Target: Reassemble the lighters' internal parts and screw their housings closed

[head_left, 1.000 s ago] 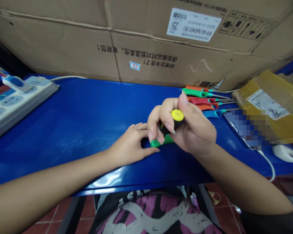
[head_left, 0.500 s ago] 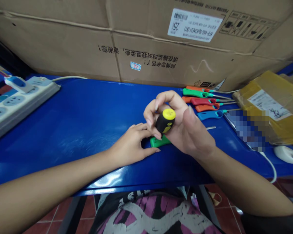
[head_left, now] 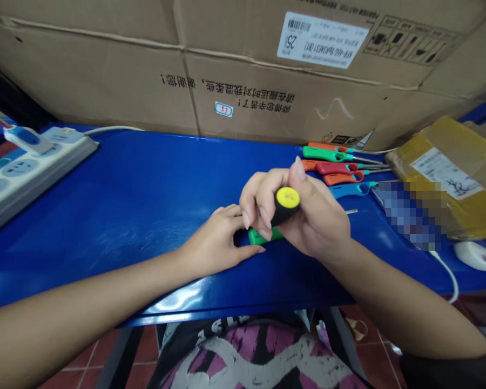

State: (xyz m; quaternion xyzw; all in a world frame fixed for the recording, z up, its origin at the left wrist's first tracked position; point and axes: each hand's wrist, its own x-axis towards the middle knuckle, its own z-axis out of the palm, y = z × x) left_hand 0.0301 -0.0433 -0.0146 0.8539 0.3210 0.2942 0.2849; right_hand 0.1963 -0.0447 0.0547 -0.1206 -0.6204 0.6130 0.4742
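Observation:
My right hand is wrapped round a black screwdriver with a yellow cap, held upright with its tip hidden below my fingers. Under it a green lighter lies flat on the blue table. My left hand rests on the table and pinches the left end of the green lighter between thumb and fingers.
Several long lighters, orange, green, red and blue, lie in a row behind my right hand. A white power strip is at far left. Cardboard boxes line the back. A yellow parcel and a white mouse sit at right.
My right fingers opened on the screwdriver handle half a second ago and have closed round it again, turning it. The left hand and green lighter have stayed put.

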